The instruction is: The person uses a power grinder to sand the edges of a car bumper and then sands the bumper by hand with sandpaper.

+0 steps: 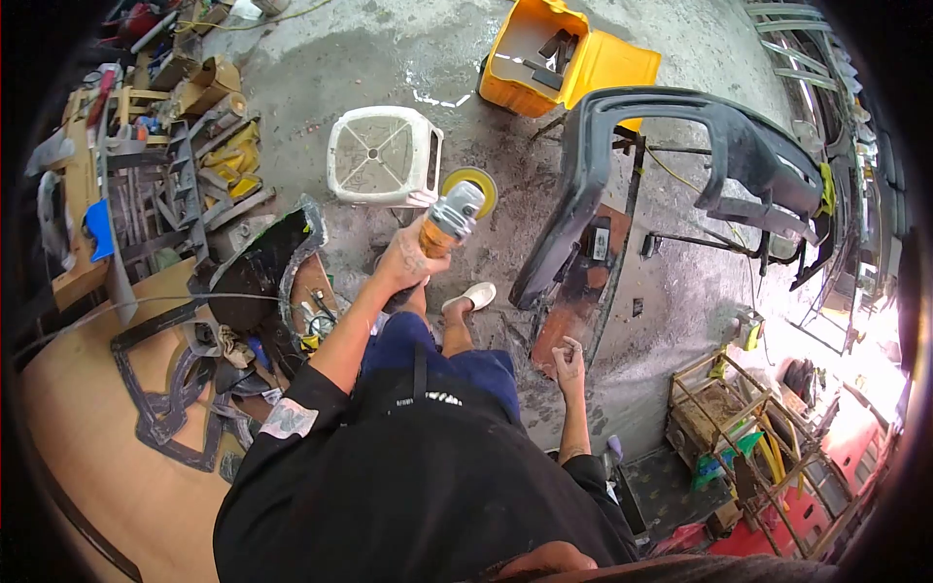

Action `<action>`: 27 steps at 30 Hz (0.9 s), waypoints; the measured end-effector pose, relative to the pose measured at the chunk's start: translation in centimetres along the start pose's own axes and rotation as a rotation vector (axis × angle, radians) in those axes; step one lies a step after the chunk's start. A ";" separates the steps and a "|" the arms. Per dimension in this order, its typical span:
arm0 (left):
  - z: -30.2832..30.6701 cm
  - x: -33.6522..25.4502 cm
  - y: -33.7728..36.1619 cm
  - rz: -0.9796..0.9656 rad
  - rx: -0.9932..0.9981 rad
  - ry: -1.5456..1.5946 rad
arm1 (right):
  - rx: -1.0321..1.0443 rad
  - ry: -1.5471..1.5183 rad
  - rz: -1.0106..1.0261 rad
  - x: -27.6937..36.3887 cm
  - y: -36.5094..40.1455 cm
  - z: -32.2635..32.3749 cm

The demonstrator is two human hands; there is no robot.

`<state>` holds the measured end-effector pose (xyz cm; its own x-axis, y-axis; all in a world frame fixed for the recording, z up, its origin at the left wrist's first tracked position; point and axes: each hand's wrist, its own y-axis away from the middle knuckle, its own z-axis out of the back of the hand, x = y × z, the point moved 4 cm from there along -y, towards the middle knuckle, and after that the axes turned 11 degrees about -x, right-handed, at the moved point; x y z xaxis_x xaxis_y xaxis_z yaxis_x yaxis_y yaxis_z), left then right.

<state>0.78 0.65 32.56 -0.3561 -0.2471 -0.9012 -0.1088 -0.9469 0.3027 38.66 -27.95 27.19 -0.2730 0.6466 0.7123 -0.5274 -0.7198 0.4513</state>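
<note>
My left hand (409, 259) is wrapped round the orange-and-grey body of an angle grinder (450, 220). A round yellow disc (476, 190) is fitted at the grinder's head, just right of the white plastic stool (374, 155). My right hand (569, 360) hangs loosely bent, its fingers apart and nothing visible in them. It is nearest to a reddish-brown board (564, 325) below a dark car bumper (593, 160). The bumper rests on a thin metal stand and stays apart from both hands.
A yellow box (530, 63) with its lid open holds dark pieces at the back. Stacked scrap and a yellow bundle (233, 160) lie at left. A wooden panel (73, 389) bears dark frame-like parts (146, 408). A metal rack (719, 398) stands at lower right.
</note>
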 end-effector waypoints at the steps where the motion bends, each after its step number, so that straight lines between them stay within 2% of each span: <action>1: -0.2 0.9 -0.9 -0.048 -0.013 0.000 | 0.041 0.013 -0.075 0.4 -0.9 -0.7; 2: -0.5 2.0 -1.8 -0.094 -0.024 0.007 | 0.034 0.040 -0.088 -0.3 -2.4 -1.4; 3: -0.8 3.6 -2.8 -0.106 0.013 -0.096 | -0.037 0.194 0.123 -0.4 -4.5 -2.0; 4: -1.1 5.0 -3.8 -0.084 0.020 -0.070 | -0.095 0.350 0.335 -0.2 -6.2 -2.7; 5: -1.5 6.5 -4.8 -0.018 0.077 0.005 | -0.063 0.189 0.038 -0.4 -8.0 -3.4; 6: -1.9 8.0 -5.8 0.045 0.134 0.076 | -0.061 0.215 0.028 0.2 -10.2 -4.5; 8: -2.8 11.5 -6.8 0.066 0.147 0.095 | -0.139 0.267 0.122 1.4 -14.0 -6.2; 10: -4.0 14.3 -8.3 0.046 0.158 0.101 | -0.192 0.253 0.096 3.6 -16.6 -8.4; 12: -4.6 16.5 -9.2 0.104 0.203 0.166 | -0.242 0.243 0.068 5.0 -18.1 -10.8; 15: -5.1 20.2 -9.7 0.092 0.281 0.060 | -0.376 0.132 0.158 6.6 -19.1 -14.7; 16: -5.3 21.3 -9.7 0.100 0.292 0.072 | -0.380 0.149 0.151 5.6 -19.2 -15.6; 18: -5.4 23.3 -9.6 0.185 0.313 0.137 | -0.475 0.392 0.214 4.3 -19.3 -16.6; 20: -5.2 24.3 -9.7 0.165 0.318 0.123 | -0.486 0.401 0.216 4.0 -18.5 -17.5; 24: -4.8 25.8 -9.8 0.130 0.260 0.220 | -0.434 0.639 0.245 2.6 -16.1 -17.0; 27: -4.8 26.2 -9.8 0.100 0.234 0.164 | -0.307 0.636 0.254 1.4 -15.3 -15.6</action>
<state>-3.04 2.50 4.50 -0.2237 -0.3850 -0.8954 -0.2982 -0.8476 0.4389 33.77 -12.08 12.90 -0.7793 0.5583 0.2845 -0.5617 -0.8237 0.0780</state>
